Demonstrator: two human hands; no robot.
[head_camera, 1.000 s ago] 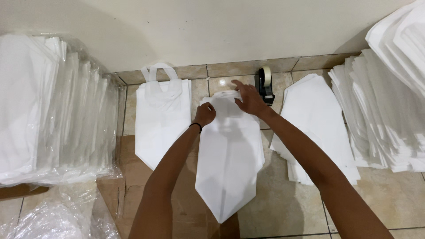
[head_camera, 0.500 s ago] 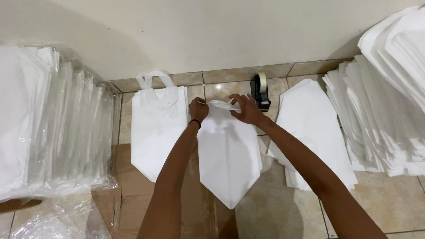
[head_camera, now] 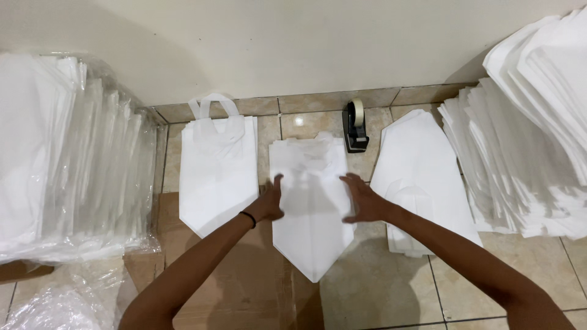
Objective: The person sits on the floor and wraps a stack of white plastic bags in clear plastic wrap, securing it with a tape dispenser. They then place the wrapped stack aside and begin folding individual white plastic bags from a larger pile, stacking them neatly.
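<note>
Two bare hands rest flat on a folded white bag (head_camera: 312, 208) that lies on the tiled floor (head_camera: 379, 287), its pointed end toward the person and its top near the wall. The left hand (head_camera: 270, 205) presses the bag's left edge with fingers spread, grip open and clasping nothing; a dark band circles that wrist. The right hand (head_camera: 362, 200) lies open-palmed on the bag's right edge, likewise clasping nothing. Just left lies a white bag with handles (head_camera: 217, 168); just right, a stack of folded bags (head_camera: 419, 177). A tape dispenser (head_camera: 356, 127) stands by the wall. Plastic-wrapped bundles (head_camera: 67, 159) fill the floor's left side, loose white stacks (head_camera: 526, 146) the right. Flattened cardboard (head_camera: 244, 287) lies under the arms.
</note>
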